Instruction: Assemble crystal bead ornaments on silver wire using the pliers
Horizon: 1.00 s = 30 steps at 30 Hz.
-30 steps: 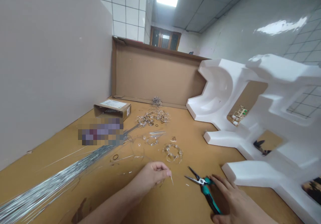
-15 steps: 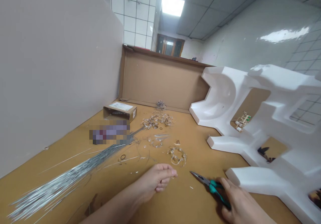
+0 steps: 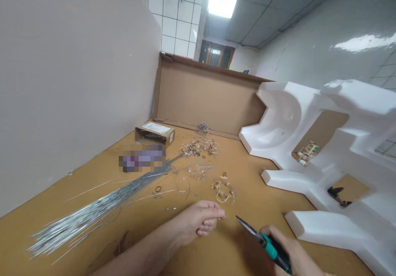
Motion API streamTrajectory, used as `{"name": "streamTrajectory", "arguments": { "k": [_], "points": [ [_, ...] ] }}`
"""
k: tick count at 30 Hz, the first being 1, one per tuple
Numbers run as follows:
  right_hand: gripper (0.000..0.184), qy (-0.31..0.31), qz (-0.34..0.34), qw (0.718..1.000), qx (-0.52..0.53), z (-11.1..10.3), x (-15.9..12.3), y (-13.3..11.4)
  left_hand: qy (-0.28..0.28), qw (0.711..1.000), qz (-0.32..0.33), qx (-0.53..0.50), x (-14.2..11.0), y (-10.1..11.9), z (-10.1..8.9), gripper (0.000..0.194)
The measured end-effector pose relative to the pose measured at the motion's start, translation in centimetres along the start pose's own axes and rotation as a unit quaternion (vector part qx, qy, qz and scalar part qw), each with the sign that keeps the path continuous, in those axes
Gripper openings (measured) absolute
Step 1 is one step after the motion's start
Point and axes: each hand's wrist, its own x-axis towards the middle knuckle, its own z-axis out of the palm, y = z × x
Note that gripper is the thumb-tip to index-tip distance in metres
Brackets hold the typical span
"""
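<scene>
My left hand [image 3: 198, 222] is pinched above the table, thumb against forefinger. It holds a thin piece of wire, of which almost nothing shows past the fingertips. Needle-nose pliers [image 3: 268, 246] with teal and black handles are in my right hand [image 3: 286, 245], its fingers wrapped round the grips. Their jaws look closed and point up and left, with the tip a little right of my left fingertips. Just beyond both hands lies a ring of bent wire with clear beads [image 3: 223, 192]. Left of it is a long bundle of straight silvery wires [image 3: 105, 206].
Small wire pieces and dark rings [image 3: 199, 147] lie in a pile farther back. Beside them stands an open cardboard box [image 3: 154, 133], with a blurred-out item in front. White moulded foam [image 3: 287, 181] borders the right side, a cardboard wall [image 3: 207, 96] the back.
My right hand has lifted the pliers off the table, and their spread jaws have come together. The wire in my left hand has turned so that little of it shows. The view has shifted left.
</scene>
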Motion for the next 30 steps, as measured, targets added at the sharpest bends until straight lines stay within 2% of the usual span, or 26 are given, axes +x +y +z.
{"name": "streamTrajectory", "arguments": {
  "k": [1,3,6,10,16,26,28,30],
  "points": [
    [0.024,0.069,-0.043,0.992,-0.101,-0.9,0.1,0.0,-0.003,1.0,0.001,0.0,-0.1,0.0,0.0,0.021],
    [0.025,0.15,-0.153,0.943,-0.256,-2.7,0.4,0.0,-0.007,1.0,-0.003,0.002,-0.2,0.1,0.1,0.019],
    [0.022,0.172,-0.226,0.885,-0.369,-4.5,1.1,0.0,-0.009,1.0,-0.016,0.01,-0.2,0.1,0.0,0.017],
    [0.031,0.164,-0.273,0.848,-0.424,-4.8,1.9,-0.5,-0.011,1.0,-0.024,0.012,0.0,-0.1,-0.1,0.016],
    [0.034,0.157,-0.28,0.838,-0.442,-4.4,2.1,-0.7,-0.01,1.0,-0.024,0.01,0.0,-0.2,-0.1,0.016],
    [0.032,0.135,-0.276,0.844,-0.44,-4.6,1.8,-0.5,-0.023,0.999,-0.047,0.011,0.0,-0.4,-0.1,0.016],
    [0.03,0.127,-0.28,0.85,-0.428,-4.7,1.8,-0.8,-0.023,0.999,-0.046,0.016,0.2,-0.5,-0.1,0.017],
    [0.028,0.088,-0.273,0.871,-0.399,-4.8,1.9,-1.3,-0.012,0.998,-0.035,0.044,0.3,-0.6,0.0,0.018]
  ]
}}
